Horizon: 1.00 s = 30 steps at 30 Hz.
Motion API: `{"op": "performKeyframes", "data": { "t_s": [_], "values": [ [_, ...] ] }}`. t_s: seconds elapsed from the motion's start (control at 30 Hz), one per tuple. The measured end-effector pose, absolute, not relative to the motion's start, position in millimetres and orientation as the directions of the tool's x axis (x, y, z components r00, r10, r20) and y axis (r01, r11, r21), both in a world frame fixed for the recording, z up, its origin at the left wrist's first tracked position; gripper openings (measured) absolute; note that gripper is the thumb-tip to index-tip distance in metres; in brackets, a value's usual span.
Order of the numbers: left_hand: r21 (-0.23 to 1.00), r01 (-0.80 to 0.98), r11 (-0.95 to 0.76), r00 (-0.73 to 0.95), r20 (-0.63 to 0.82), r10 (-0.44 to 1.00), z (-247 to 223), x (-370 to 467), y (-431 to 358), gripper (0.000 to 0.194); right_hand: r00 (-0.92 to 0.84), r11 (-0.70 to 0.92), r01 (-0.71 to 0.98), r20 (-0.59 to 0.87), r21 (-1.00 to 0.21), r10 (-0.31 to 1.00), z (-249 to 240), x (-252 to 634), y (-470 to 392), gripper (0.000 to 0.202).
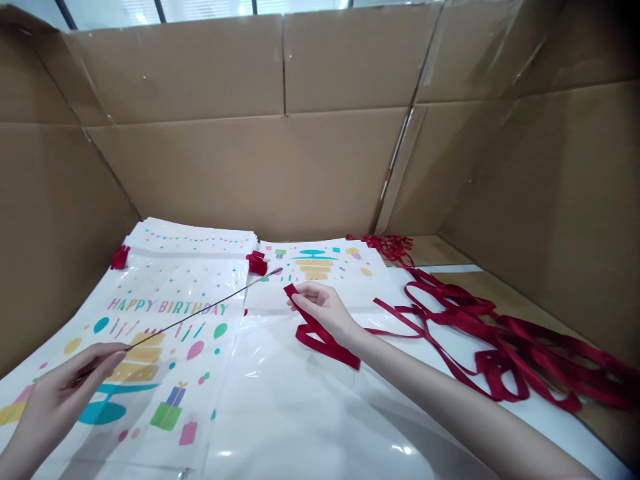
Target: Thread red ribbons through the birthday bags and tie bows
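Note:
My left hand pinches one end of a thin dark rod, which slants up to the right over the printed sheets. Between the fingers of my right hand is a dark red ribbon; its cut end pokes out past my fingertips and a loop hangs below. The rod's far tip is close to the ribbon end but apart from it. Under my left hand lies a stack of white plastic sheets printed "HAPPY BIRTHDAY", with red ribbon tufts at its edges. Another printed sheet lies below my right hand.
A loose heap of red ribbon spreads along the right side. Behind it sits a tangle of thinner red pieces. Tall cardboard walls enclose the work surface at the back and both sides.

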<state>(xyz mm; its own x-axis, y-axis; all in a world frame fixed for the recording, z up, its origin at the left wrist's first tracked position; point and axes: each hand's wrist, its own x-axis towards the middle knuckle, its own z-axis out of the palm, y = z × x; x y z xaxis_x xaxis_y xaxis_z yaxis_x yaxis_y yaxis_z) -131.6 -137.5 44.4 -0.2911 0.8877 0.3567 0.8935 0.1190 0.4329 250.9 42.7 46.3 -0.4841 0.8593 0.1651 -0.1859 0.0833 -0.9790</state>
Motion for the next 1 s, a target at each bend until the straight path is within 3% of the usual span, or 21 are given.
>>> {"op": "performKeyframes", "data": {
  "t_s": [0.1, 0.7, 1.0],
  "values": [
    [0.552, 0.817, 0.168, -0.418, 0.367, 0.831, 42, -127, -143, 0.011, -0.498, 0.066, -0.199, 0.159, -0.978, 0.852, 49, 243, 42, 0.030],
    [0.561, 0.820, 0.113, -0.312, 0.274, 0.910, 41, -118, -133, 0.011, -0.483, 0.000, -0.287, 0.145, -0.958, 0.864, 51, 252, 38, 0.035],
    [0.614, 0.783, 0.105, -0.312, 0.241, 0.919, 41, -115, -139, 0.011, -0.549, 0.127, -0.253, 0.251, -0.959, 0.798, 51, 252, 37, 0.023]
  ]
}}
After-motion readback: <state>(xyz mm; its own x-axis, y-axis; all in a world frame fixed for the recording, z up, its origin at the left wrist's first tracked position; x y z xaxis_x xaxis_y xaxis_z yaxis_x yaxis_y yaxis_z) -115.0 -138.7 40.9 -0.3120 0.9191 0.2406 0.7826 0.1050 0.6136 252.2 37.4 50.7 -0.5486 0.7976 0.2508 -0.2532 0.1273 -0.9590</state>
